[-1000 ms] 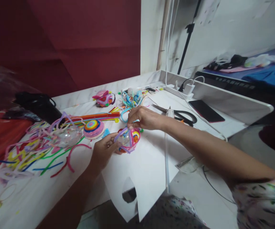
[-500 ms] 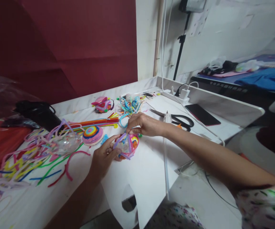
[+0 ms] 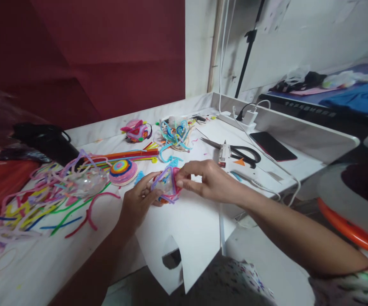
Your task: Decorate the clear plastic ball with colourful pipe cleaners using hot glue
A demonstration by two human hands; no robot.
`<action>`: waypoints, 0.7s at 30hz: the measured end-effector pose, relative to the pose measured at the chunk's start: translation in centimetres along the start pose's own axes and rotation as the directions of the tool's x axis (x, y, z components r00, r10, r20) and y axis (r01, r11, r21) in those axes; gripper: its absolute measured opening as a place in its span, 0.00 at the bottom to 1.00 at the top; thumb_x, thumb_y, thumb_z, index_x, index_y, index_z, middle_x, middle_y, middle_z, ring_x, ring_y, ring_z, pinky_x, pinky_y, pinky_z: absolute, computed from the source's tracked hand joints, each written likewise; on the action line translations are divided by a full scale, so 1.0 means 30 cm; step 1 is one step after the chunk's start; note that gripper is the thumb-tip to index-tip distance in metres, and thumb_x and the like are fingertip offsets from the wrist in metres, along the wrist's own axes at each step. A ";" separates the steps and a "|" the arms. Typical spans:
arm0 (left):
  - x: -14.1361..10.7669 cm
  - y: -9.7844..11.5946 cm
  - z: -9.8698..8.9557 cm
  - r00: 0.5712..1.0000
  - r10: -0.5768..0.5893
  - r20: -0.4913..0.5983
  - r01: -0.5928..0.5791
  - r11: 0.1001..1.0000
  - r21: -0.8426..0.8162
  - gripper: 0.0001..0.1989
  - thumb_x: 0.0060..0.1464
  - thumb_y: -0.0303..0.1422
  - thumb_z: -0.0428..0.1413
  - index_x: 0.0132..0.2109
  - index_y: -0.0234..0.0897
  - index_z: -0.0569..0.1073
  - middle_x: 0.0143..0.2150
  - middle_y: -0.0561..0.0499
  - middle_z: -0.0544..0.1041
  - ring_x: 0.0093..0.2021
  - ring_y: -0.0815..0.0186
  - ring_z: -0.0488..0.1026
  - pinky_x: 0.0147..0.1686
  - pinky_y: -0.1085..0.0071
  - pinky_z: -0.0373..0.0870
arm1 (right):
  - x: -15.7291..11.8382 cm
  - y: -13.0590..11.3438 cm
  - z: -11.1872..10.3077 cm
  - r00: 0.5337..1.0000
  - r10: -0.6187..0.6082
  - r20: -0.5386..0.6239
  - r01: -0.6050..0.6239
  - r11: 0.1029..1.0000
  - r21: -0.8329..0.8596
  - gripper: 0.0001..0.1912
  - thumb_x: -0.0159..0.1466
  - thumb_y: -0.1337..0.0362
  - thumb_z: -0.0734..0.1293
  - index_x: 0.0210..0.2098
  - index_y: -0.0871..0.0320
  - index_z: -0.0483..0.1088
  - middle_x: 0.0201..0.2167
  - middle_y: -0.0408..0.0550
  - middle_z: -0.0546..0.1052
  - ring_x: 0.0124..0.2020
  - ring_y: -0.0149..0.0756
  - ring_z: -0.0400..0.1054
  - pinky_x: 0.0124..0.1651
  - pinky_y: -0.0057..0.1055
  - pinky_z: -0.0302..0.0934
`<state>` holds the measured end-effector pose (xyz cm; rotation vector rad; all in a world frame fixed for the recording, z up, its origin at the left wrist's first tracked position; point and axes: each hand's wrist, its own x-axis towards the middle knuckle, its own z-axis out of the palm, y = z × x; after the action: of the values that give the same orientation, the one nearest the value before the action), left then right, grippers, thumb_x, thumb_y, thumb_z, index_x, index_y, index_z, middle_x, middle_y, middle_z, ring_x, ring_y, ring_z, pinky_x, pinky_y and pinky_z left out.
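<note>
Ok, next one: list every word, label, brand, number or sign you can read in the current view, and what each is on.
Nothing can be read with confidence.
Dark edge of the far table at right: a row of pale characters, too blurred to read.
Sheet on the wall: faint marks, too blurred to tell if they are writing.
Held craft piece and phone: no writing visible.

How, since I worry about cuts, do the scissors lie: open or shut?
The scissors look shut: their blades meet at one tip; the white tool hides part.
</note>
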<state>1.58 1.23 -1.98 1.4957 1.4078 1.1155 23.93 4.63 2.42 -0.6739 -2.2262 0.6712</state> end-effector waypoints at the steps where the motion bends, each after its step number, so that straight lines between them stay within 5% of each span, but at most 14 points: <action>1: 0.000 0.000 0.000 1.000 0.004 0.001 -0.004 1.000 0.005 0.25 0.49 0.39 0.60 0.55 0.41 0.73 0.28 0.57 0.71 0.24 0.69 0.74 0.27 0.72 0.79 | -0.016 -0.008 0.013 1.000 0.004 -0.026 -0.004 1.000 -0.001 0.05 0.64 0.68 0.66 0.33 0.61 0.73 0.29 0.46 0.77 0.30 0.32 0.69 0.35 0.28 0.62; 5: 0.001 -0.009 0.000 1.000 0.005 -0.003 -0.005 1.000 0.005 0.25 0.50 0.39 0.60 0.56 0.42 0.73 0.29 0.56 0.71 0.24 0.69 0.74 0.27 0.72 0.79 | -0.005 0.017 0.034 0.981 -0.135 -0.138 0.103 0.971 -0.217 0.09 0.66 0.71 0.61 0.41 0.62 0.73 0.35 0.52 0.76 0.37 0.38 0.68 0.41 0.36 0.62; 8: 0.003 -0.018 -0.001 1.000 0.006 -0.019 -0.006 1.000 0.012 0.24 0.49 0.39 0.60 0.55 0.42 0.73 0.28 0.56 0.71 0.24 0.69 0.73 0.27 0.71 0.80 | 0.046 0.059 0.022 0.975 -0.221 -0.024 0.192 0.893 -0.408 0.12 0.67 0.72 0.59 0.45 0.62 0.73 0.37 0.55 0.76 0.38 0.41 0.66 0.41 0.37 0.58; 11: 0.001 -0.022 -0.001 1.000 0.008 -0.025 -0.007 1.000 0.027 0.25 0.49 0.38 0.60 0.56 0.42 0.73 0.30 0.56 0.71 0.25 0.69 0.73 0.26 0.71 0.79 | 0.078 0.084 0.015 0.978 -0.192 0.078 0.205 0.842 -0.499 0.11 0.67 0.71 0.62 0.45 0.61 0.74 0.36 0.52 0.77 0.36 0.40 0.65 0.38 0.35 0.54; 21: -0.005 -0.010 0.004 1.000 -0.005 -0.003 0.005 0.999 0.040 0.23 0.50 0.39 0.59 0.55 0.42 0.74 0.30 0.56 0.71 0.24 0.70 0.72 0.28 0.72 0.80 | 0.090 0.082 0.021 0.983 -0.130 0.129 0.178 0.838 -0.515 0.08 0.66 0.70 0.65 0.39 0.59 0.77 0.35 0.50 0.77 0.38 0.39 0.65 0.39 0.35 0.50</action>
<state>1.60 1.10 -2.31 1.5185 1.4427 1.0927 22.46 7.96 1.77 -0.7214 -2.5376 -0.0075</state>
